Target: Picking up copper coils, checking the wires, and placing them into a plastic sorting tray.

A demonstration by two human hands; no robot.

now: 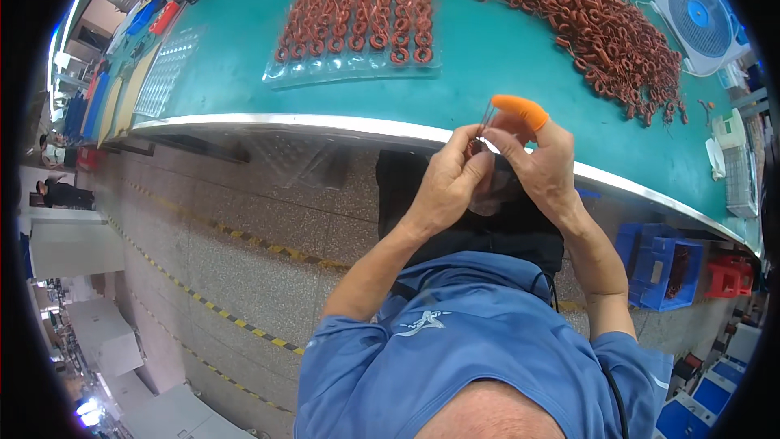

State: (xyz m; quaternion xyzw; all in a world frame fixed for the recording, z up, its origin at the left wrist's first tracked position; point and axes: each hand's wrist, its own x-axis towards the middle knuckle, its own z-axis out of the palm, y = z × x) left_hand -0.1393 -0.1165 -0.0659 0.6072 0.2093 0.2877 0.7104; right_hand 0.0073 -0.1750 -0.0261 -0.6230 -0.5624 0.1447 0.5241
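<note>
Just over the near edge of the green table, both my hands come together around one small copper-coloured ring coil (pixel 474 147). My left hand (pixel 447 179) pinches it between thumb and fingers, which cover most of it. Thin wire leads (pixel 487 116) stick up from the coil. My right hand (pixel 546 164) is closed at the coil's right side, its thumb tip at the wires; exactly where it grips is partly hidden. An orange finger cot (pixel 520 108) covers its bent index finger.
A clear plastic tray (pixel 357 71) holds rows of similar coils on the green table (pixel 219 73). At the far right lies a large heap of loose coils (pixel 601 32), beside a white fan (pixel 699 12). Blue bins (pixel 662 268) stand below on the right.
</note>
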